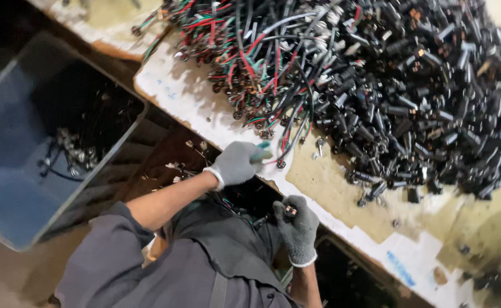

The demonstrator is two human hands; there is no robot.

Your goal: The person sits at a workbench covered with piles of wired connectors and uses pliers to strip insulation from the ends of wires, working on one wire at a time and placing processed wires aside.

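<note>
Nearest you, your right hand [297, 228] in its grey glove is curled shut around a small black connector [289, 210], fingers up and wrist bent back toward your body, just off the bench [341, 188] edge. That connector looks light, hard and stiff; pinched at the body between thumb and fingers it should sit firm, though the glove may dull your feel for so small a part.

Your left hand [238, 162], also gloved, is closed on a teal-handled tool [262, 151], forearm bare below a pushed-up grey sleeve [113, 251], reaching across from the left to the bench edge. A red-and-black wire [287, 140] hangs just beside the tool tip; whether the tool touches it, you cannot tell. Such wire is limp and springy, so hold it near its end, not mid-length.

Past the bench edge lies a tangle of red, green and black wires [250, 57], and to the right of that a large heap of black connectors [427, 97], loose and likely to slide when disturbed. A few stray screws [319, 147] lie between the heap and the edge. Left of the bench, lower down, a blue bin [11, 171] holds a few finished pieces.
</note>
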